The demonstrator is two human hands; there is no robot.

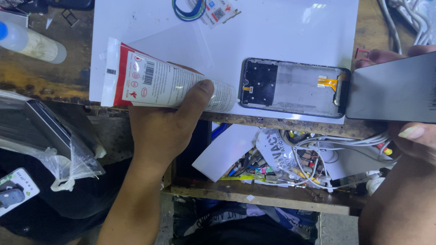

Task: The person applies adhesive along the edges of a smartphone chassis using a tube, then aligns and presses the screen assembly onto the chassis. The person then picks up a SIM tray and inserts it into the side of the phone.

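Glue tube (168,84) — white with a red band at its flat crimped end — lies across the left part of the white sheet (281,31) on the bench (41,77), nozzle pointing right and almost touching the open phone frame (295,88). Left hand (165,120) clamped on the tube, thumb over the top near the nozzle end, fingers underneath. Phone frame lies flat on the sheet just right of the nozzle, dark inner plate on its left half, orange flex cable (330,82) at its right end. Right hand (411,131) grips the grey screen panel (395,90), thumb on the lower edge, fingertips at the top — panel sits at the frame's right end. Below the bench edge, an open drawer (272,193) with white cables (318,156) and small tools. Clear bottle (32,43) far left, blue-green bands (188,9) at top of sheet.
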